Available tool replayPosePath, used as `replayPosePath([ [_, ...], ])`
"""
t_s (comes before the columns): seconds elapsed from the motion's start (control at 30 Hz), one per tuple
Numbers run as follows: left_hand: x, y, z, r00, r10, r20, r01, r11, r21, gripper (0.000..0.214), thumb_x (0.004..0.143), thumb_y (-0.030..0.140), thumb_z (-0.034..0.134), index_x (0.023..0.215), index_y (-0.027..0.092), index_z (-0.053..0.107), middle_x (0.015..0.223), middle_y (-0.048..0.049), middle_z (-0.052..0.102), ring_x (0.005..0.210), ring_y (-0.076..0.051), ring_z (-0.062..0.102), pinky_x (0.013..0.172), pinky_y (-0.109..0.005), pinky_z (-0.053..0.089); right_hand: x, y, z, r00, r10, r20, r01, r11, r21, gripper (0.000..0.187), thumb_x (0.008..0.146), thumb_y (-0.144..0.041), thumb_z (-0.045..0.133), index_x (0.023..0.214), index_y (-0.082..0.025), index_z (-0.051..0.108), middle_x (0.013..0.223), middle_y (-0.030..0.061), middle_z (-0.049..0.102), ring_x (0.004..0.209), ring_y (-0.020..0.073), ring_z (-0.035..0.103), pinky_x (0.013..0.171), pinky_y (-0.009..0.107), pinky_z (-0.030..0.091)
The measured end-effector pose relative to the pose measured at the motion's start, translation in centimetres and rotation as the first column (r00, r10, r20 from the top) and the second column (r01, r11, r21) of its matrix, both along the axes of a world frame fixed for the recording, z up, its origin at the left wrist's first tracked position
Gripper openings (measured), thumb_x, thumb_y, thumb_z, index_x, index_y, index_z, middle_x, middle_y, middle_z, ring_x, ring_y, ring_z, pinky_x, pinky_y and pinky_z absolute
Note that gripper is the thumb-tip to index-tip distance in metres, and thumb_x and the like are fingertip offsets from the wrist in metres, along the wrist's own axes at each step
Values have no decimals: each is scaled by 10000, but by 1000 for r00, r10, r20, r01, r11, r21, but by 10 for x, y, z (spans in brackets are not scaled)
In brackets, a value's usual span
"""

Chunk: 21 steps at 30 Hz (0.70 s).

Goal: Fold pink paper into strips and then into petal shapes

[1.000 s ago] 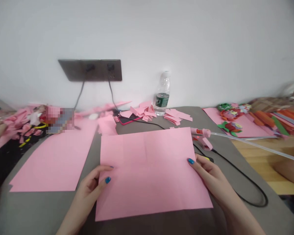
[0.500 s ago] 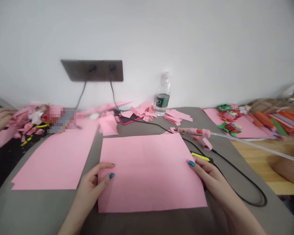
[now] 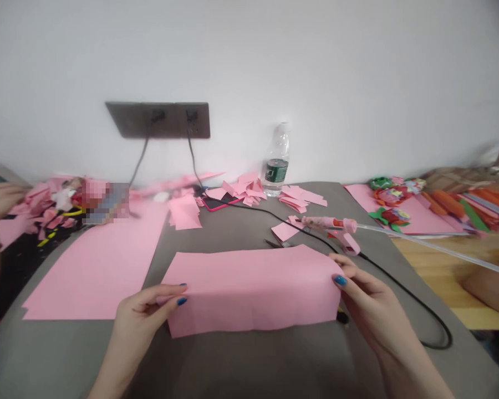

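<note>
A sheet of pink paper (image 3: 253, 293) is bent along its width, its near half sloping down toward me, and I hold it just above the grey table (image 3: 216, 366). My left hand (image 3: 149, 310) pinches the left edge between thumb and fingers. At the right edge, my right hand (image 3: 361, 293) grips the same sheet, thumb in front and fingers behind. Just past the sheet lie a small pink paper piece (image 3: 286, 231) and the dark tip of a tool (image 3: 271, 243), the rest of it hidden. A pink glue gun (image 3: 336, 228) with a long clear glue stick rests beyond my right hand.
Larger pink sheets (image 3: 103, 271) lie at left, near another person's hand (image 3: 0, 202). Behind are a water bottle (image 3: 276, 166), cut pink pieces (image 3: 251, 189) and a phone (image 3: 220, 202). Paper flowers (image 3: 393, 216) sit at right. A black cord (image 3: 416, 299) loops beside my right hand.
The sheet was nearly flat and is now bent across its middle, its far edge nearer to me. The small paper piece and the tool tip behind it have come into view.
</note>
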<state>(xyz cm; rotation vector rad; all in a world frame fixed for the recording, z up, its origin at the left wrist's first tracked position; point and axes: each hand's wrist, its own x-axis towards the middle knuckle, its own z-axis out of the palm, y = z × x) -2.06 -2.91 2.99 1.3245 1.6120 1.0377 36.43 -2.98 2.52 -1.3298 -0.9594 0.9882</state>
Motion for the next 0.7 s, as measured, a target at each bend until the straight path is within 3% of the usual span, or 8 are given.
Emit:
replayPosePath([
  [0.13,-2,1,9,994,-72,-84,85,983,164,103,754,376,782,773,293,840,826,-45,763,818,-213,725,723,-258,612,-7,4,10,999,-48,26,41,972,230,296,765,-409,825,583,-234,669,1307,44,643,1313,319,501,1070,458,405],
  [0.23,-2,-3,18,980,-27,-198,89,944,316,135,779,374,765,689,285,811,1058,-58,690,1075,-228,661,883,-247,557,-12,1,19,997,-54,45,34,928,371,276,801,-364,804,601,-237,663,1369,37,634,1378,341,465,1162,544,298],
  [0.3,-3,-9,25,974,-33,-222,108,937,331,174,813,393,743,691,277,787,1279,-39,634,1253,-242,575,1000,-242,485,-14,-3,27,994,-82,79,39,900,435,276,804,-348,806,599,-234,662,1247,60,697,1315,339,536,1151,550,321],
  [0.37,-5,-17,35,975,-99,-200,149,955,256,202,861,428,695,744,277,760,1268,-20,672,1188,-218,622,969,-217,487,-14,-7,35,990,-102,96,48,891,452,261,787,-371,823,615,-242,675,949,54,743,1068,287,670,1048,492,448],
  [0.43,-8,-22,45,973,-116,-201,149,976,158,215,886,467,660,803,284,738,969,-2,749,900,-178,694,802,-190,525,-14,-9,44,986,-129,109,78,920,385,282,746,-418,852,619,-242,671,718,21,681,795,210,669,808,353,550],
  [0.53,-14,-21,57,944,-164,-288,191,979,68,228,850,493,686,810,272,726,768,19,709,722,-168,651,652,-183,496,-12,-8,54,987,-128,98,108,977,185,388,690,-450,882,608,-217,583,682,15,652,629,147,590,502,204,445],
  [0.6,-17,-14,59,925,-209,-317,225,974,14,256,853,501,663,805,254,709,777,12,697,726,-176,635,635,-194,476,-11,-5,54,998,-20,67,16,998,61,399,686,-445,881,677,-225,549,678,9,662,586,140,581,470,191,417],
  [0.7,-18,-2,49,882,-357,-307,330,934,-140,301,883,504,586,794,225,659,742,7,649,691,-180,594,601,-221,438,-10,1,44,977,183,105,-175,981,-81,343,735,-440,827,867,-248,575,611,-17,649,517,141,549,480,216,421],
])
